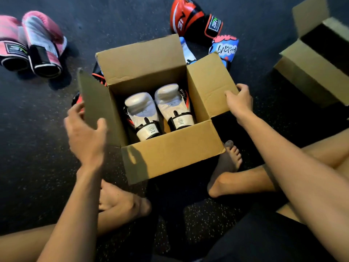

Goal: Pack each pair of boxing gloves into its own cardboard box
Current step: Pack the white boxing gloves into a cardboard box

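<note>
Cardboard box [170, 156], plain brown corrugated board with square corners, sits open on the floor between our bare feet. Inside it lie two white gloves [158, 110], side by side and touching, rounded padded knuckles toward the far wall, stiff cuffs toward us; their glossy skin carries black and orange trim, and each cuff bears a small printed mark. Four flaps stand up or splay outward. Our left hand [85, 133] curls around the edge of the left flap [94, 103], thumb on the inner face and fingers behind it. Our right hand [238, 100] grips the outer edge of the right flap [209, 86], fingers folded over the rim.

Beyond the box, on the dark speckled rubber floor [37, 167], rest further gloves: a pink pair [34, 44] at far left with black open cuffs, a red and black glove [192, 19] at the top, and blue patterned gloves [224, 50] just behind the right flap. Part of another red glove [79, 100] shows behind the left flap. A second open cardboard box [317, 59] lies well apart at right, its interior dark.
</note>
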